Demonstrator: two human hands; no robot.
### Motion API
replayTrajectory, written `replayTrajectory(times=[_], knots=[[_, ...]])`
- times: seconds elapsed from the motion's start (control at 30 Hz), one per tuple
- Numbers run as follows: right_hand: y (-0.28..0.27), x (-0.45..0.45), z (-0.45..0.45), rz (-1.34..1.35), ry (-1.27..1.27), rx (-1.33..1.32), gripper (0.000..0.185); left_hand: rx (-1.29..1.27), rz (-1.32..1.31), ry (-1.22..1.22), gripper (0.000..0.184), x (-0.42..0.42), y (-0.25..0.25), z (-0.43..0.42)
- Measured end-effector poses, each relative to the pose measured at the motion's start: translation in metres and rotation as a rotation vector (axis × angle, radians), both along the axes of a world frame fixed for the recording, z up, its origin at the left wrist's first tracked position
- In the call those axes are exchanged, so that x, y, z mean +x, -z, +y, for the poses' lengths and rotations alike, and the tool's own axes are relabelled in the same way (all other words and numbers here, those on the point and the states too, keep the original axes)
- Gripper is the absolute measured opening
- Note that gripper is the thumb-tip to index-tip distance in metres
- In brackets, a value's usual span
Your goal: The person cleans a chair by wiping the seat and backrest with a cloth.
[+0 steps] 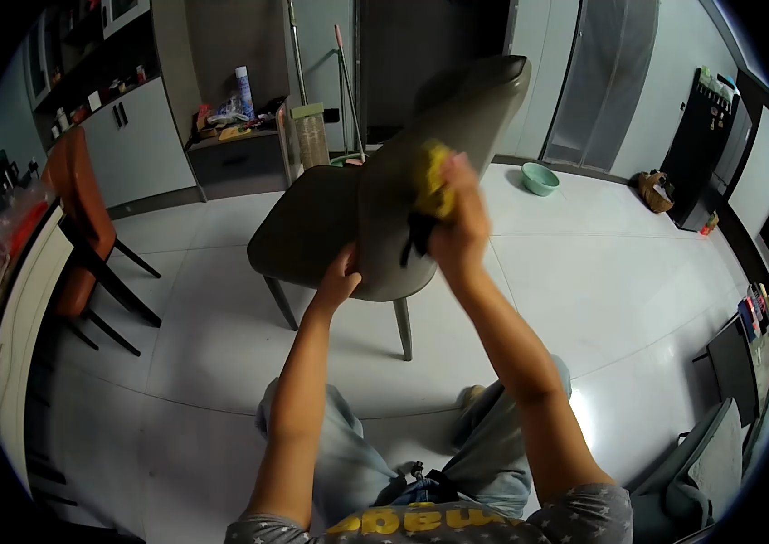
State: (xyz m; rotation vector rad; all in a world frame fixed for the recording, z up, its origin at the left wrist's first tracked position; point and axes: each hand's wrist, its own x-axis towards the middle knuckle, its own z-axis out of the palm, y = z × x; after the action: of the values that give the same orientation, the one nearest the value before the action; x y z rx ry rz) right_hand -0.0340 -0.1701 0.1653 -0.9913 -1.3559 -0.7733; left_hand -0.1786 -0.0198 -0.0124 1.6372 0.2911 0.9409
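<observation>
A grey-brown padded chair (312, 218) stands in front of me, its backrest on the right side. My left hand (341, 279) grips the lower edge of the backrest, near the seat. Against the backrest's broad face, my right hand (464, 218) holds a yellow and black cloth (434, 186), blurred by motion. The fingers of my right hand are wrapped round the cloth. Part of the backrest is hidden behind the cloth and hand.
An orange-brown chair (81, 199) stands left beside a table (17, 326) with plastic bags. Behind are a small cabinet (238, 163) and a mop. A green basin (540, 179) and a basket (653, 191) sit on the floor at right.
</observation>
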Motion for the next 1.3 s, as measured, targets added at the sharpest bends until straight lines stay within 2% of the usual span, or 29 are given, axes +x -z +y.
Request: replayTrajectory(times=[0.03, 0.1, 0.13, 0.17, 0.23, 0.3, 0.37, 0.47, 0.63, 0.67, 0.7, 0.77, 0.83, 0.9, 0.97, 1.07, 1.13, 1.23, 1.3], knots=[[-0.024, 0.003, -0.002, 0.008, 0.051, 0.126, 0.058, -0.027, 0.013, -0.009, 0.062, 0.0, 0.003, 0.002], [-0.057, 0.006, 0.007, -0.057, 0.279, 0.211, 0.057, -0.058, 0.034, -0.025, 0.063, -0.005, 0.003, 0.0], [-0.06, 0.009, 0.025, -0.053, 0.268, 0.213, 0.061, -0.069, 0.05, -0.021, 0.064, -0.007, -0.005, -0.005], [-0.054, 0.006, 0.041, -0.057, 0.291, 0.063, 0.056, -0.083, 0.065, -0.015, 0.066, -0.007, -0.008, -0.009], [-0.034, -0.005, 0.066, -0.183, 0.388, 0.083, 0.046, -0.115, 0.035, -0.003, 0.067, -0.007, 0.001, -0.006], [-0.004, -0.015, 0.082, -0.234, 0.336, 0.09, 0.036, -0.14, -0.019, 0.007, 0.068, -0.001, -0.002, 0.003], [0.029, -0.03, 0.078, -0.314, 0.215, -0.029, 0.033, -0.172, 0.03, 0.101, 0.071, -0.008, -0.006, 0.003], [0.083, -0.033, 0.069, -0.456, 0.125, -0.248, 0.035, -0.24, -0.001, 0.026, 0.07, -0.012, -0.001, -0.002], [0.152, -0.029, 0.048, -0.495, 0.126, -0.407, 0.035, -0.329, -0.008, 0.041, 0.058, -0.017, 0.006, 0.009], [0.16, -0.027, 0.045, -0.479, 0.103, -0.45, 0.034, -0.276, 0.001, 0.065, 0.058, -0.018, 0.007, 0.01], [0.158, -0.027, 0.041, -0.479, 0.101, -0.453, 0.034, -0.28, 0.002, 0.064, 0.058, -0.018, 0.006, 0.009], [0.139, -0.026, 0.031, -0.308, 0.038, -0.405, 0.032, -0.385, -0.035, 0.07, 0.056, -0.017, 0.005, 0.007], [0.091, -0.028, 0.021, -0.138, 0.085, -0.236, 0.039, -0.311, -0.007, 0.114, 0.057, -0.017, 0.0, 0.006], [0.047, -0.032, 0.017, -0.125, 0.193, -0.09, 0.041, -0.376, 0.046, 0.118, 0.062, -0.014, -0.001, 0.006], [0.035, -0.032, 0.024, -0.238, 0.319, -0.088, 0.039, -0.368, -0.012, 0.146, 0.066, -0.017, 0.006, 0.011], [0.078, -0.024, 0.06, -0.39, 0.413, -0.179, 0.037, -0.415, 0.039, 0.072, 0.069, -0.018, -0.007, 0.001], [0.087, -0.024, 0.071, -0.342, 0.389, -0.157, 0.037, -0.397, 0.066, 0.042, 0.076, -0.019, -0.013, -0.001], [0.097, -0.023, 0.065, -0.296, 0.363, -0.174, 0.036, -0.387, 0.049, 0.05, 0.078, -0.016, -0.001, 0.01], [0.116, -0.015, 0.056, -0.406, 0.316, -0.264, 0.038, -0.393, 0.016, 0.059, 0.077, -0.015, 0.006, 0.012]])
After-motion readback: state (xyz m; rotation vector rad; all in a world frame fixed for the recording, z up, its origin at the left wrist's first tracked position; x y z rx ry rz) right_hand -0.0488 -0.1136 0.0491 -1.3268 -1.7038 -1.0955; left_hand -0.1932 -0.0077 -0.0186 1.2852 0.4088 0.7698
